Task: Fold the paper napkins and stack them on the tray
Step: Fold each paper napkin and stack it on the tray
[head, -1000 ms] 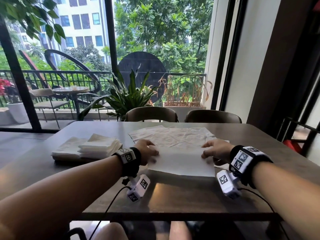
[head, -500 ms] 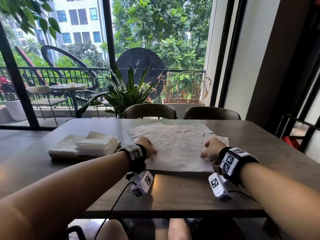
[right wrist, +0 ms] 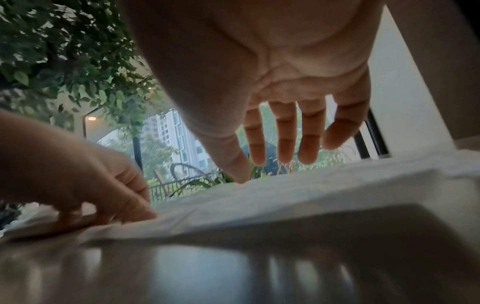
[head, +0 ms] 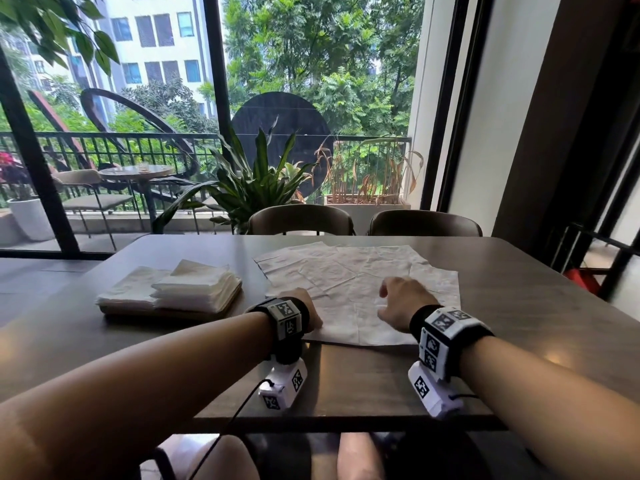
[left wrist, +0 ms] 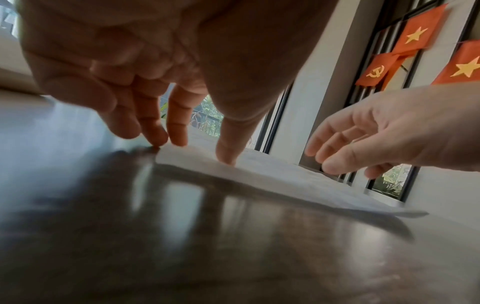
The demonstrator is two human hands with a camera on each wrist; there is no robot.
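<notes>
A large white paper napkin point(head: 360, 289) lies spread flat on the dark tabletop point(head: 519, 306), wrinkled and marked with old fold lines; more unfolded sheets lie under it and show at its 12 and 3 o'clock edges. At 9 o'clock from it, a wooden tray point(head: 169, 311) carries two piles of folded napkins point(head: 194, 289), white and square, the right pile higher.

The head view shows the whole sheet and the tray, but the left hand point(head: 306, 311) is mostly hidden behind its wrist band. The left wrist view shows what is hidden there: the left fingers point(left wrist: 176, 123) point down, nearly straight, and their tips with the thumb press on the near left corner of the napkin, at about 7 o'clock of the sheet. They do not curl around the paper. The right wrist view shows the right hand point(right wrist: 272, 61) from below, its fingers point(right wrist: 283, 133) straight and spread, released, holding nothing. They hang above the sheet; only the thumb tip seems to reach the paper, I cannot tell for sure. In the head view this hand point(head: 403, 303) is over the near right part of the napkin, around 5 o'clock.
</notes>
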